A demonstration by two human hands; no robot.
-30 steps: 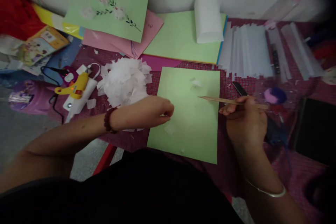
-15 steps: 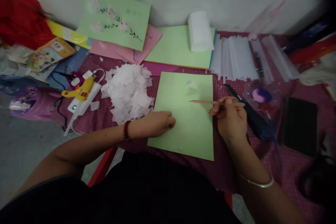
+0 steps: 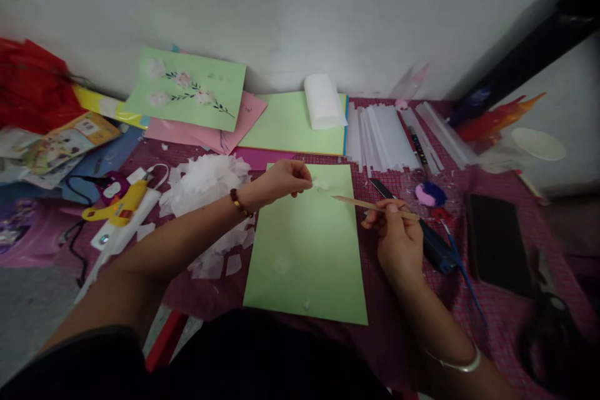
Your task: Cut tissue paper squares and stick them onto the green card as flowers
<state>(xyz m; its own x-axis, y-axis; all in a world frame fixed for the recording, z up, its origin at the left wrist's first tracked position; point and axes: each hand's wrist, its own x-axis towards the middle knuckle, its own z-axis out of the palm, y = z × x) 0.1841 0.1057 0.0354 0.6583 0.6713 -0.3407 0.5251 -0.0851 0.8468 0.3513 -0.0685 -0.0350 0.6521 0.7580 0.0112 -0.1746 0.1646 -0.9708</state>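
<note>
A green sheet (image 3: 309, 256) lies on the checked cloth, with a small whitish piece (image 3: 321, 184) near its far edge. Over the sheet's far left part is my left hand (image 3: 285, 181), fingers pinched together; whatever may be between the fingertips is too small to make out. My right hand (image 3: 398, 237), at the sheet's right edge, grips a pointed wooden stick (image 3: 359, 202) whose tip points left over the paper. White tissue squares (image 3: 206, 184) are heaped left of the sheet, partly behind my left forearm.
A yellow glue gun (image 3: 124, 203) rests on a white power strip at left. Behind are a green card with flowers (image 3: 192, 89), a white roll (image 3: 324, 102) and translucent sticks (image 3: 382, 137). Rightward lie a dark blue tool (image 3: 438, 249), black tablet-like object (image 3: 499, 244) and scissors (image 3: 553, 319).
My left hand has lifted from the sheet's lower left and moved toward its far edge. The view has shifted, and my right hand still holds the stick.
</note>
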